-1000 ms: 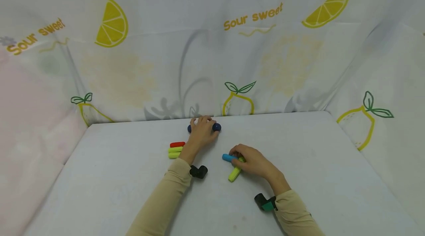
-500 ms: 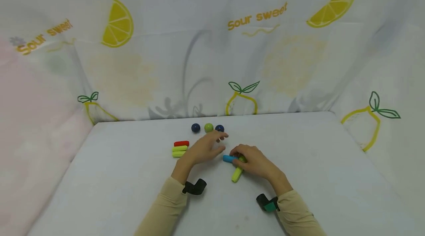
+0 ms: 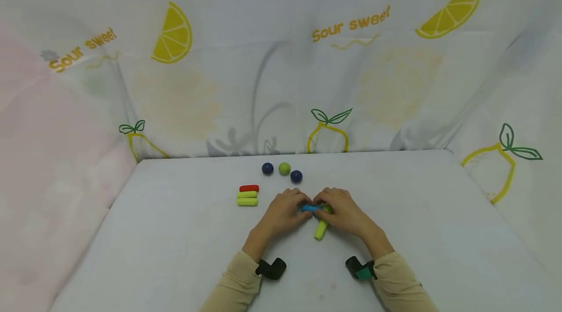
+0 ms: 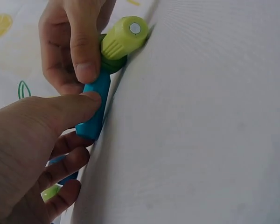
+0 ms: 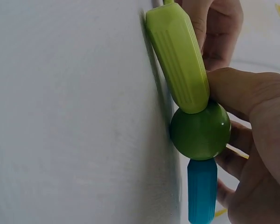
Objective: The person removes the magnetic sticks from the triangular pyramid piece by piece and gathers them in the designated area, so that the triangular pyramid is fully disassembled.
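A blue magnetic rod (image 4: 94, 112) lies between the two hands, joined to a green ball (image 5: 200, 130). My left hand (image 3: 284, 212) pinches its free end between thumb and fingers. Near the ball, my right hand (image 3: 347, 212) pinches the same rod, with its thumb on top. A yellow-green magnetic rod (image 5: 179, 58) runs from the ball toward the front; its outer end shows a silver disc in the left wrist view. Below the ball in the right wrist view is a blue rod (image 5: 202, 191); I cannot tell whether it is another one.
Behind the hands sit a dark blue ball (image 3: 267, 168), a light green ball (image 3: 284, 168) and another dark blue ball (image 3: 296, 176). To the left lie a red rod (image 3: 249, 188) and two yellow-green rods (image 3: 247, 202), stacked side by side on the white table (image 3: 175, 253).
My left hand has left the balls at the back and come forward to pinch the blue rod. The right-hand dark blue ball has shifted forward. My right hand keeps its hold.
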A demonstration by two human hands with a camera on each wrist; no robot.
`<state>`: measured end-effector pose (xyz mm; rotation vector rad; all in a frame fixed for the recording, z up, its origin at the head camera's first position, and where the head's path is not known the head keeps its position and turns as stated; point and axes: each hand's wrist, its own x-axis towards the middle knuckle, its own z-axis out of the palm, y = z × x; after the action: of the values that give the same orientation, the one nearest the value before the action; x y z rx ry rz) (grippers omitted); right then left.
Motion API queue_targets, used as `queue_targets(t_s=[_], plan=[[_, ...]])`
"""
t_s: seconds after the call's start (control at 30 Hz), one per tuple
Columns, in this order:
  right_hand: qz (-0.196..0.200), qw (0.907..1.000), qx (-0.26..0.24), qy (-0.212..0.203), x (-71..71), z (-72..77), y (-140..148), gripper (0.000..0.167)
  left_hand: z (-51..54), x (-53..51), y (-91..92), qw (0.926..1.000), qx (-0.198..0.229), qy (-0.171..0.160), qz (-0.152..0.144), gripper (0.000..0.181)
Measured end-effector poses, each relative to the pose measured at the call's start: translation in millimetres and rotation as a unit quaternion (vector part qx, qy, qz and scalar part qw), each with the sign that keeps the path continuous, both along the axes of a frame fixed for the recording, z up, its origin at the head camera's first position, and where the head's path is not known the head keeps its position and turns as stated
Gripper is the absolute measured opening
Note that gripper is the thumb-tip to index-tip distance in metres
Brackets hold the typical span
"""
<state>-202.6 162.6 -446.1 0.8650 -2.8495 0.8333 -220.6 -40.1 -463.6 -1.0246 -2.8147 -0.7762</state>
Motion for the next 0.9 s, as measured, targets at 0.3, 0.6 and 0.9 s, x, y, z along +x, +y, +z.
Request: queue_targets(t_s=[0.3,0.6,0.9], plan=[[-0.031,0.999,-0.009,0.03,0.8,-2.2,-0.4,0.014,-3.0,1.4,-3.1,0.9993,0.018,-0.032,0.008,0.02],[-0.042,0.9988,0.0,0.025,3.2,-1.5,-0.7,0.016,-4.0,1.5,-5.4,0.999,0.015,-0.042,0.004,0.021],[-0.071,0.9966,0.025,0.033,2.8,1.6,-0.7,0.017,-2.4,1.0,2.3,0.9995,-0.012,0.024,-0.015,0.024]])
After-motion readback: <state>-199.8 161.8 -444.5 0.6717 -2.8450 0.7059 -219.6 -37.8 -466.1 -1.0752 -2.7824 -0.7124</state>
